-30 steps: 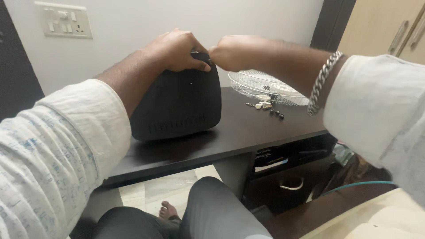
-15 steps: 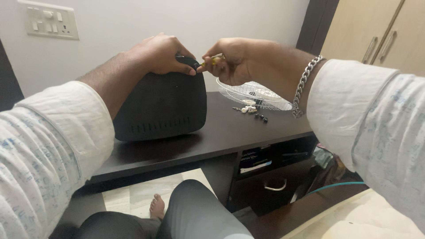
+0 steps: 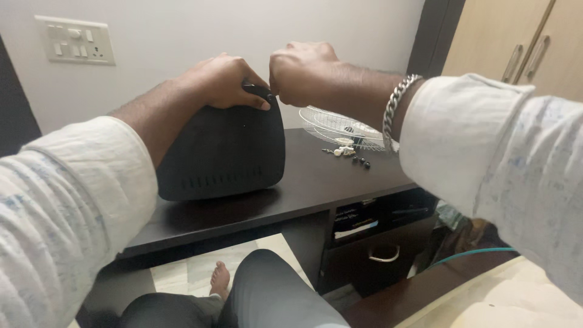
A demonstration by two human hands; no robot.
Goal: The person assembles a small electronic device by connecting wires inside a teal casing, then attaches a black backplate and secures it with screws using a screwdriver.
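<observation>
A black rounded plastic housing [image 3: 223, 152] is standing upright on the dark counter [image 3: 316, 182], its matte face slotted near the base. The left hand [image 3: 221, 82] is curling over its top edge, gripping it. The right hand [image 3: 300, 73] is clenching into a fist just beside that top corner; whatever it may be holding is hidden. Right of the housing, a white wire fan guard [image 3: 340, 126] is lying flat, partly hidden behind the forearm, with small screws [image 3: 352, 155] near it.

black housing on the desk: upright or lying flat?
Upright. The black housing stands on its lower edge on the desk, left hand on top.
</observation>
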